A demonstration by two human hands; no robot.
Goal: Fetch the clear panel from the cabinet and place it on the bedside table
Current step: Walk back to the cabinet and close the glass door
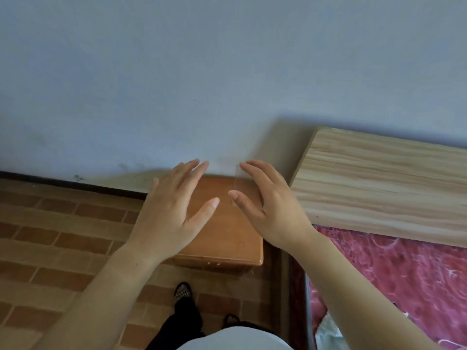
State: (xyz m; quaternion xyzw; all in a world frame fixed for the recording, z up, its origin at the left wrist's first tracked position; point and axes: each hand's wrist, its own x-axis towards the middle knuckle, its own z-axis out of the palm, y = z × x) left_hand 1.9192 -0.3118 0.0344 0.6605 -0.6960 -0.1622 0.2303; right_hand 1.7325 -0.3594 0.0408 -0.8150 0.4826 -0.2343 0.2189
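The right hand point(267, 198) pinches a thin, see-through panel point(242, 180) with rounded corners above the surface point(227, 238). The left hand point(174, 205) hovers spread wide, holding nothing. The wall point(202, 72) and bed point(404, 286) hem the surface in.

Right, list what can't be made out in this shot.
- Clear panel: its right part is hidden behind the right hand; whether it touches the bedside table can't be told.
- Table top under the left hand: covered.
- Cabinet: out of frame.
- Bed: cut off by the right edge.
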